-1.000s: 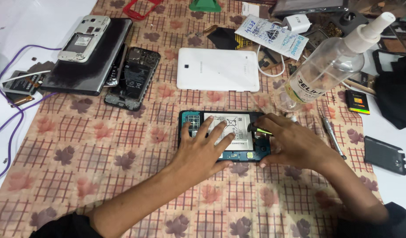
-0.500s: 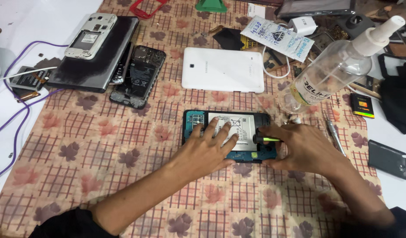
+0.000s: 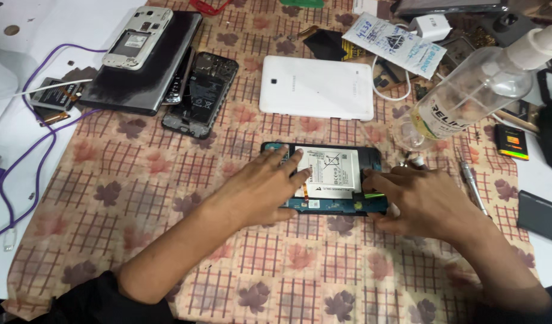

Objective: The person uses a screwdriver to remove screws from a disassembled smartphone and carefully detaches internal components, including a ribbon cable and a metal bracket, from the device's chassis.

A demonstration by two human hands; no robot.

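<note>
1. Fingers (image 3: 288, 165) of the left hand (image 3: 258, 189) lie spread and flat, pressing on the opened dark tablet with its white rectangular battery (image 3: 333, 174), grasping nothing.
2. Right hand (image 3: 423, 201) curls at the tablet's right end, fingertips pinching a thin yellow-green pry tool (image 3: 375, 194).
3. Tablet's long axis runs left to right at frame centre, between both hands; the right is nearer the tool's seam.
4. Underneath lies a checked floral cloth (image 3: 138, 210) on the table; a clear spray bottle (image 3: 468, 99) stands upper right.
</note>
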